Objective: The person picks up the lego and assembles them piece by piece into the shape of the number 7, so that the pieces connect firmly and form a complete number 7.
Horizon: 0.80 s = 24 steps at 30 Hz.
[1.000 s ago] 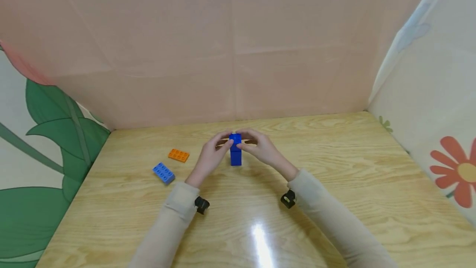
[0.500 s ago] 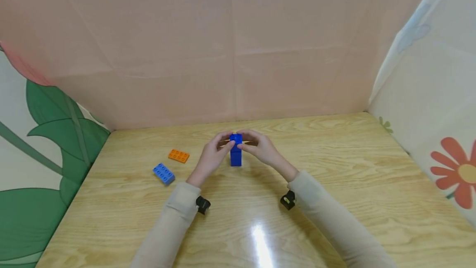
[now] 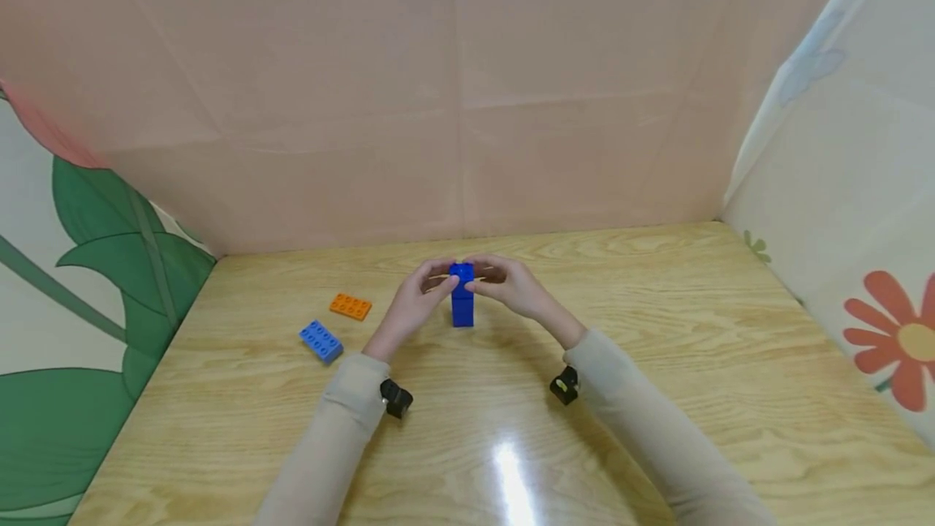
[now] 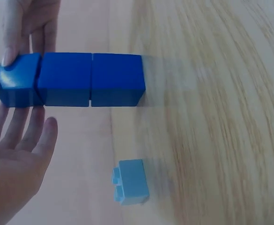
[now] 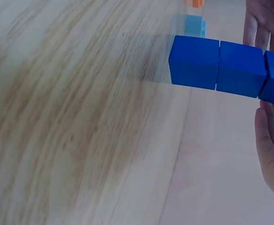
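Left hand (image 3: 418, 299) and right hand (image 3: 514, 289) are pinching the top block (image 3: 463, 273) of the blue stack (image 3: 463, 299), which is standing upright on the counter (image 3: 657, 307). It's looking slightly askew; I'm favouring levelling first, then pressing evenly, straight down.

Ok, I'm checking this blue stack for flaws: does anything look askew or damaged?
Yes: the top dark blue block tilts against the middle block, with an uneven seam between them, so it doesn't look fully seated. No visible damage.
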Each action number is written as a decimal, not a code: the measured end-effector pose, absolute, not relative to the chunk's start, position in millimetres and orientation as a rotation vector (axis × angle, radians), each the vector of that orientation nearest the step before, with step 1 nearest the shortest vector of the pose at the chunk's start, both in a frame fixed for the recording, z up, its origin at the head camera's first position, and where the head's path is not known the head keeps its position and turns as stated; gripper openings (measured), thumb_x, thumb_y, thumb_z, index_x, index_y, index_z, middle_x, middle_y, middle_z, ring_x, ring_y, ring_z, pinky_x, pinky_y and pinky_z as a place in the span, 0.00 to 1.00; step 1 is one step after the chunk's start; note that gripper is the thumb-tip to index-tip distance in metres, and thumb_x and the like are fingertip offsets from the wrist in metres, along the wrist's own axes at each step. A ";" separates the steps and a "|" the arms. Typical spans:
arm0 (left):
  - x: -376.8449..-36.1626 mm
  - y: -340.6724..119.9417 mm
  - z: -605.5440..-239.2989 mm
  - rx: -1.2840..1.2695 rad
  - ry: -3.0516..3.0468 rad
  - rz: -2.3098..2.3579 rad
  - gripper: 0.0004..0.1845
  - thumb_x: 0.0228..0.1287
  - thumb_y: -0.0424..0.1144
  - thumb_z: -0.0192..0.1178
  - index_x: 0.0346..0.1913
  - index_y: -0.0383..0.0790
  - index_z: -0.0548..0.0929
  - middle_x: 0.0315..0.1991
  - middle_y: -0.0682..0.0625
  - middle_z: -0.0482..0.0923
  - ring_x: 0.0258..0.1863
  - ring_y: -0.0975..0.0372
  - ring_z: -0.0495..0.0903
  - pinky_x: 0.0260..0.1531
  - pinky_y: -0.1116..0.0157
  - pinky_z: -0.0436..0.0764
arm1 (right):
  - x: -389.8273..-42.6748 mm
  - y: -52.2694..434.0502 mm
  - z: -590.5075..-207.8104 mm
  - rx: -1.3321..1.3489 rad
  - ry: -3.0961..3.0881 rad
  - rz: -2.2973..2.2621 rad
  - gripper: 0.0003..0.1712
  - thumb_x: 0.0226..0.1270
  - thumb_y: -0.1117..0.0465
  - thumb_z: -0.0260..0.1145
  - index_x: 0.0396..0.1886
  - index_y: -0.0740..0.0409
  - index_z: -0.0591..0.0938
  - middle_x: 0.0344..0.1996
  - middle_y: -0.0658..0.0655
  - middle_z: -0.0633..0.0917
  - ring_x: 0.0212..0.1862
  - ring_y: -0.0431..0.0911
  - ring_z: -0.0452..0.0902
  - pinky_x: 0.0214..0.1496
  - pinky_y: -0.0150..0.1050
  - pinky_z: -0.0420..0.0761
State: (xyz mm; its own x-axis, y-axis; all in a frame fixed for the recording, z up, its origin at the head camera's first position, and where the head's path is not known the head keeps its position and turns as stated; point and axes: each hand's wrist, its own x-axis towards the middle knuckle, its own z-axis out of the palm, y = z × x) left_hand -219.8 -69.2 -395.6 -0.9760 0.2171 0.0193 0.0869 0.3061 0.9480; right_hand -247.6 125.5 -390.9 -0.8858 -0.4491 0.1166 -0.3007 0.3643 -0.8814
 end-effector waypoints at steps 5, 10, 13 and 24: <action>-218.2 -67.8 -398.2 0.345 2.478 1.791 0.24 0.70 0.50 0.53 0.65 0.47 0.71 0.65 0.47 0.71 0.64 0.53 0.72 0.66 0.53 0.71 | -248.7 126.2 -390.1 -0.701 2.446 -1.565 0.25 0.66 0.62 0.65 0.61 0.64 0.74 0.56 0.66 0.80 0.59 0.58 0.77 0.58 0.48 0.81; -216.9 -65.8 -399.6 0.344 2.477 1.806 0.23 0.70 0.49 0.54 0.64 0.47 0.71 0.65 0.48 0.71 0.64 0.53 0.72 0.66 0.54 0.72 | -248.9 127.2 -388.8 -0.726 2.430 -1.574 0.25 0.63 0.65 0.66 0.60 0.67 0.75 0.55 0.68 0.81 0.58 0.58 0.77 0.56 0.47 0.82; -217.2 -64.6 -399.1 0.368 2.509 1.778 0.24 0.70 0.49 0.54 0.65 0.44 0.71 0.64 0.47 0.72 0.63 0.52 0.73 0.66 0.53 0.71 | -248.5 127.9 -388.6 -0.706 2.424 -1.574 0.26 0.63 0.64 0.66 0.60 0.66 0.74 0.55 0.68 0.81 0.59 0.58 0.77 0.56 0.47 0.82; -216.4 -65.4 -397.8 0.377 2.596 1.713 0.24 0.68 0.48 0.57 0.63 0.43 0.73 0.60 0.47 0.76 0.59 0.53 0.77 0.65 0.54 0.72 | -251.0 128.7 -392.5 -0.741 2.378 -1.561 0.25 0.66 0.64 0.64 0.61 0.66 0.72 0.56 0.67 0.80 0.61 0.59 0.75 0.59 0.49 0.80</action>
